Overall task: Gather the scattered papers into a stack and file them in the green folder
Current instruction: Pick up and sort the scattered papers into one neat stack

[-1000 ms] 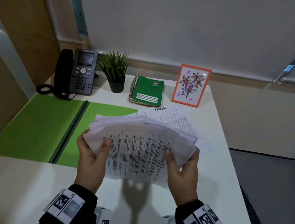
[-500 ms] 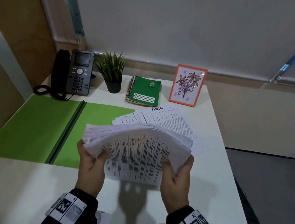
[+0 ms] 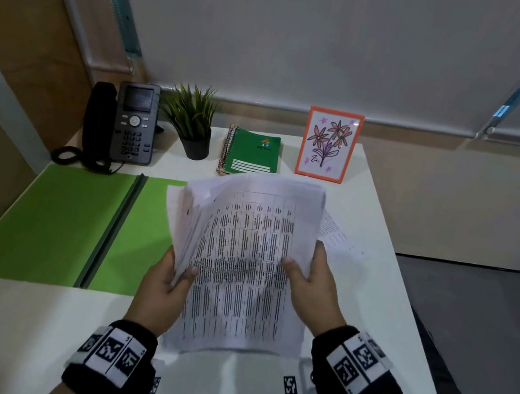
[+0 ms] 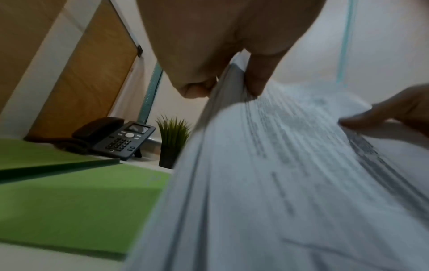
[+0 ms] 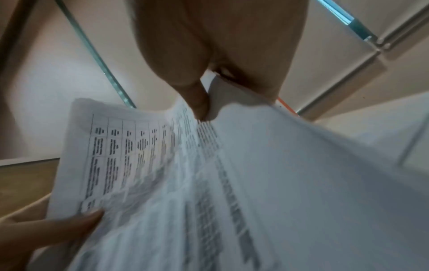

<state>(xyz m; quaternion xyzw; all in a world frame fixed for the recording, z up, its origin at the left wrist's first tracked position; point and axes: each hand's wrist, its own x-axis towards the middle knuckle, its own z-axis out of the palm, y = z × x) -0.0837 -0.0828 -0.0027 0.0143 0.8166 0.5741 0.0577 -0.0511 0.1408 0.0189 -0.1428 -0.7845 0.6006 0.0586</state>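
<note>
The stack of papers [image 3: 242,262] is up off the desk [image 3: 6,326], tilted toward the camera, just right of the open green folder [image 3: 51,220]. Left hand [image 3: 165,284] and right hand [image 3: 312,284] each pinch a side edge, thumbs on top. It looks floppy and slippery, edges fanning out, so I'd grab both sides firmly. One loose sheet [image 3: 338,234] lies behind, mostly hidden. The wrist views are blurry.

- Head view looks down and forward from above both wrists, taking in the whole desk [image 3: 369,215].
- Left wrist view peers close along the left hand [image 4: 209,45], low, facing the phone [image 4: 120,141].
- Right wrist view hugs the right hand [image 5: 209,45], tilted upward.
- All three share the paper stack [image 3: 247,263].
</note>
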